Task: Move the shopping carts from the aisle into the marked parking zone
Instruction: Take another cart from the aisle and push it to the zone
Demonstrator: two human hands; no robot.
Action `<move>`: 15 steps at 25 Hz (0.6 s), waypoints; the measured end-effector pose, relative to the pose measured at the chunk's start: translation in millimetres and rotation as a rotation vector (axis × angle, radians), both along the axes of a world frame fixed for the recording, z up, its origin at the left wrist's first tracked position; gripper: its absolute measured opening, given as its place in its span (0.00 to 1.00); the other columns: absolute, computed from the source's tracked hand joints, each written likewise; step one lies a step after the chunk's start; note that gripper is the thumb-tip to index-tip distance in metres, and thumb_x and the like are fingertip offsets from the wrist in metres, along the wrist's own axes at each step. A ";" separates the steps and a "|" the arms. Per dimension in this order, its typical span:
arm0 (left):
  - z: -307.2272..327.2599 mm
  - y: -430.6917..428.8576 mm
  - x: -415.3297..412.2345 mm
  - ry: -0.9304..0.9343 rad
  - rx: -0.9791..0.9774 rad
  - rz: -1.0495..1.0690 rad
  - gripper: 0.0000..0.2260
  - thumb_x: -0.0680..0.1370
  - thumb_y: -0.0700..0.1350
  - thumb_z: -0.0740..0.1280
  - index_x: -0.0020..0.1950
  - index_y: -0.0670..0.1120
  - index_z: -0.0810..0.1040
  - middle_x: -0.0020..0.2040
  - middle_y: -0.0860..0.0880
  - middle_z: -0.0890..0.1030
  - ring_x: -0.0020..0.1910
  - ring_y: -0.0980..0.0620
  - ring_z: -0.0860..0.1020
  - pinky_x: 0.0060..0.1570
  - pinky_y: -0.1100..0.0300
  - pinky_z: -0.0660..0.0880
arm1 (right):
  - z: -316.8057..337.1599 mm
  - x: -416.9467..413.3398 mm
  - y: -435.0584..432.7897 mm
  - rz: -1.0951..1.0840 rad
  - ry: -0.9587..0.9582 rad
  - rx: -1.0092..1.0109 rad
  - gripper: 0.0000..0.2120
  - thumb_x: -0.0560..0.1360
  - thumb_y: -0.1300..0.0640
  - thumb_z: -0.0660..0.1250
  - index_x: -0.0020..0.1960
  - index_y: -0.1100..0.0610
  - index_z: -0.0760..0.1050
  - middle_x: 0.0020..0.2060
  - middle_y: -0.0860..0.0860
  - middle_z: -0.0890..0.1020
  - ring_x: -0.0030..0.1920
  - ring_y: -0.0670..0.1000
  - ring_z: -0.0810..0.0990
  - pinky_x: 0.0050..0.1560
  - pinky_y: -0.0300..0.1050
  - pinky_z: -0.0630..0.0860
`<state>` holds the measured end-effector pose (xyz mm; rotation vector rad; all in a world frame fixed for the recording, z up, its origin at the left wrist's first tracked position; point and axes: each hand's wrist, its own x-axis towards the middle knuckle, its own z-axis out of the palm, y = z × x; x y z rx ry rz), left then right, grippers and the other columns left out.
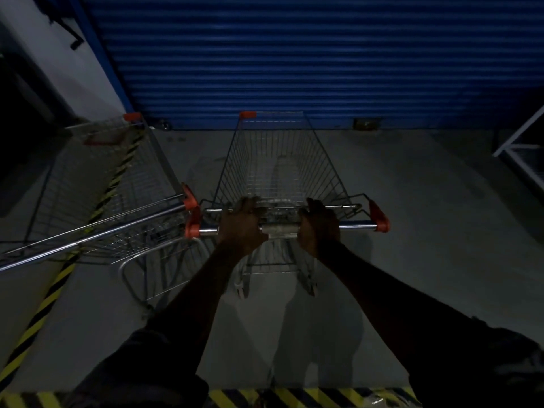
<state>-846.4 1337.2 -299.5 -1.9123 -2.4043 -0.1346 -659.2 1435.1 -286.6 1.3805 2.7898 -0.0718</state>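
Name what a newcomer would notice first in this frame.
The blue shutter fills the top of the view. Dead centre, the left hand and right hand grip the handle of an empty cart facing it. A second cart stands askew at left; yellow-black tape runs under it and along the bottom edge.

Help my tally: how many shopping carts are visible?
2: the middle cart, handle gripped by left hand and right hand; left cart beside it, over the striped tape. Others may be offscreen.
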 end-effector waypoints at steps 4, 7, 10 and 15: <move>0.5 -18.1 13.2 -0.036 0.112 0.060 0.47 0.61 0.56 0.82 0.78 0.51 0.67 0.79 0.42 0.63 0.78 0.38 0.59 0.71 0.30 0.55 | -5.9 13.9 -19.1 -0.051 0.085 0.070 0.43 0.65 0.54 0.79 0.77 0.60 0.67 0.79 0.63 0.60 0.79 0.66 0.59 0.75 0.69 0.57; 6.7 -34.3 28.7 -0.071 0.203 0.013 0.46 0.67 0.60 0.78 0.81 0.51 0.62 0.81 0.43 0.60 0.79 0.38 0.56 0.72 0.31 0.53 | -2.0 38.7 -32.6 -0.063 0.232 0.103 0.46 0.63 0.54 0.79 0.77 0.59 0.66 0.78 0.63 0.63 0.78 0.66 0.61 0.73 0.69 0.61; 23.6 -39.8 53.7 -0.109 0.269 0.016 0.39 0.74 0.61 0.68 0.81 0.53 0.60 0.80 0.45 0.60 0.79 0.40 0.57 0.71 0.35 0.55 | 8.8 63.6 -41.8 -0.079 0.328 0.071 0.42 0.65 0.53 0.75 0.76 0.56 0.66 0.76 0.60 0.66 0.76 0.65 0.64 0.71 0.67 0.66; 43.3 -52.3 113.8 -0.125 0.344 0.067 0.37 0.74 0.57 0.69 0.80 0.54 0.61 0.80 0.48 0.61 0.79 0.44 0.59 0.70 0.38 0.59 | 16.6 113.8 -50.3 0.068 0.488 0.183 0.26 0.64 0.56 0.70 0.62 0.61 0.78 0.63 0.62 0.78 0.64 0.65 0.76 0.63 0.61 0.74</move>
